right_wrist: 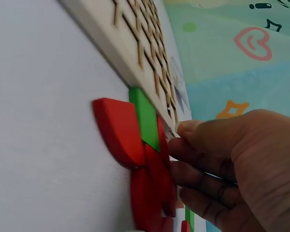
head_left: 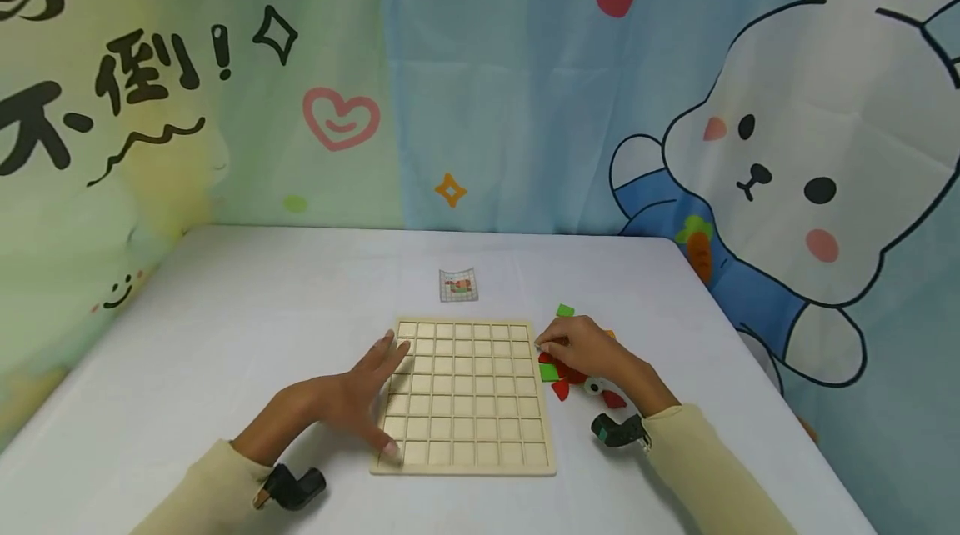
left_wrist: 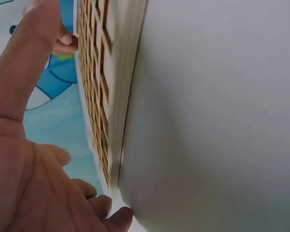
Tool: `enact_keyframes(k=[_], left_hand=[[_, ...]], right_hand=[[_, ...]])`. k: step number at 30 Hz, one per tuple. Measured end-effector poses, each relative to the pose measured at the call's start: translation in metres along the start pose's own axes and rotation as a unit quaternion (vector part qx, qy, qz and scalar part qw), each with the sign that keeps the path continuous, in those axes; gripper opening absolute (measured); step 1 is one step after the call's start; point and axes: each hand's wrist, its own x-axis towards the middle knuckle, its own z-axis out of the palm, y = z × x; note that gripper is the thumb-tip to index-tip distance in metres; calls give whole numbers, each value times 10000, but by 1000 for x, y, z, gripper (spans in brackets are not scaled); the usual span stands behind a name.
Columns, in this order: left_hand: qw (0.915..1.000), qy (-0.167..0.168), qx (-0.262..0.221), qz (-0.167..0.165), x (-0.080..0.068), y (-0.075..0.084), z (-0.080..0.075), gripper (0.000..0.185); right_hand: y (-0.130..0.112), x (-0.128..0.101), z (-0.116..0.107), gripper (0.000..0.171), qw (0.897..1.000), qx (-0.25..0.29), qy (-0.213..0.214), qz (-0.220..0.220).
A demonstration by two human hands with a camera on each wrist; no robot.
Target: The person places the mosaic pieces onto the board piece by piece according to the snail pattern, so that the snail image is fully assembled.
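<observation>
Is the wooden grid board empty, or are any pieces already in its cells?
Empty: every cell of the wooden grid board shows bare wood; the coloured pieces lie beside it.

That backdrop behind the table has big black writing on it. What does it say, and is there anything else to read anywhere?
"不倒!" in black brush strokes on the backdrop, at its left; the characters above it are cut off by the frame edge and cannot be read.
The small card beyond the wooden grid board: its print is too small to read.
The board, the coloured pieces and the table carry no text.
</observation>
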Motion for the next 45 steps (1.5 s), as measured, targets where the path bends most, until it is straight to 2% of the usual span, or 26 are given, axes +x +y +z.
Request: enact_keyframes(k=[4, 10, 13, 17, 20, 24, 27, 30, 38, 45], left_hand=[[9995, -224, 209, -73, 0, 6, 2, 138], [9971, -444, 477, -398, -1, 11, 1, 138], [9968, -509, 485, -380, 0, 10, 1, 140], [9947, -608, 768, -307, 3, 7, 5, 144], [9933, -591, 909, -394, 5, 7, 7, 146], [9942, -436, 850, -496, 4, 12, 7, 146], [9948, -341, 900, -343, 3, 10, 9, 146], [9953, -271, 887, -290, 2, 10, 11, 146], [9944, -173, 932, -463, 2, 11, 14, 146], [9940, -196, 987, -426, 2, 10, 14, 146]], right_hand=[[1, -4, 4, 17, 9998, 26, -146, 145], [0, -6, 5, 20, 9988, -4, -199, 445], [-2, -7, 5, 19, 9984, -56, -203, 526], [-3, -7, 4, 19, 9975, -68, -220, 675], [-4, -4, 3, 16, 9963, -92, -242, 821], [-6, 0, 2, 8, 9945, -128, -255, 1010], [-7, 1, 2, 8, 9933, -181, -242, 1117], [-8, 1, 3, 13, 9936, -213, -85, 1105], [-14, 5, 4, 20, 9899, -167, 1016, 977], [-12, 5, 11, 21, 9885, 161, 1403, 535]])
